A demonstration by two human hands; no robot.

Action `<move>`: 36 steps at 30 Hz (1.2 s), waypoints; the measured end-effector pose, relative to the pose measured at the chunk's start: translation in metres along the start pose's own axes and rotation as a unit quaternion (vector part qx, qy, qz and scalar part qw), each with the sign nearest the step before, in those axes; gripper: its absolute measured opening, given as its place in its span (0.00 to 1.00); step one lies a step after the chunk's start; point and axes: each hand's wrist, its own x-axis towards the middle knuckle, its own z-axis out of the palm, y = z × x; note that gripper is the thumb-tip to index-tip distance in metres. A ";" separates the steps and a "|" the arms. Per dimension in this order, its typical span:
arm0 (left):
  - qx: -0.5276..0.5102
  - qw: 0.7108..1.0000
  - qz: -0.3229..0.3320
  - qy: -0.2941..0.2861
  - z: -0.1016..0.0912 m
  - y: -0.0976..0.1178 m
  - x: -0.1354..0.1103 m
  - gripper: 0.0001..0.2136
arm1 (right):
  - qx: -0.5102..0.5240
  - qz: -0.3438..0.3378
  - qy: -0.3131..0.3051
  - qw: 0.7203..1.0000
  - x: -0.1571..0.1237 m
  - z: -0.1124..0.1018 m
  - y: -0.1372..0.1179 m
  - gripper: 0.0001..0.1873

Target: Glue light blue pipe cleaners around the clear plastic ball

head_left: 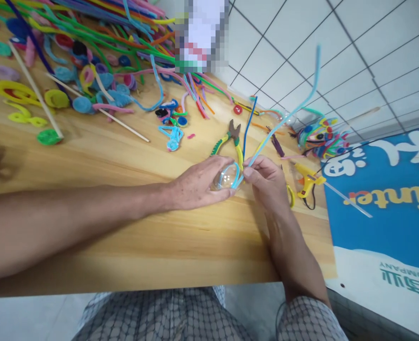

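Observation:
My left hand [198, 184] is closed around a clear plastic ball [227, 177] just above the wooden table. A light blue pipe cleaner [284, 122] loops along the ball, and its long free end rises up to the right. Thumb and fingers of my right hand [266, 182] pinch that pipe cleaner close beside the ball. Right behind my hands lie pliers [233, 137] with green and yellow handles, jaws pointing away. A dark blue pipe cleaner [250, 124] lies beside the pliers.
Many coloured pipe cleaners [124, 40] and curled pieces fill the table's [131, 255] far left. A yellow glue gun [307, 181] lies at right, with a bundle of colourful pipe-cleaner pieces [325, 137] behind it. A blue printed banner [383, 227] borders the table's right end.

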 end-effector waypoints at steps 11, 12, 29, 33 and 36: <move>0.008 1.000 0.008 0.007 0.001 -0.003 -0.001 0.25 | 0.004 -0.004 0.013 1.000 0.003 0.002 0.012 0.20; 0.008 1.000 0.009 0.006 0.001 -0.003 -0.001 0.25 | 0.002 -0.003 0.016 1.000 0.003 0.003 0.012 0.21; -0.011 0.998 0.067 0.001 -0.005 -0.002 -0.003 0.29 | 0.042 0.019 -0.004 0.999 0.000 0.009 0.011 0.26; -0.007 0.998 0.065 -0.006 -0.007 -0.002 -0.003 0.30 | 0.050 0.019 -0.004 0.999 0.000 0.010 0.010 0.26; -0.010 0.998 0.061 -0.005 -0.007 -0.001 -0.003 0.30 | 0.058 0.028 -0.003 0.998 0.000 0.011 0.010 0.26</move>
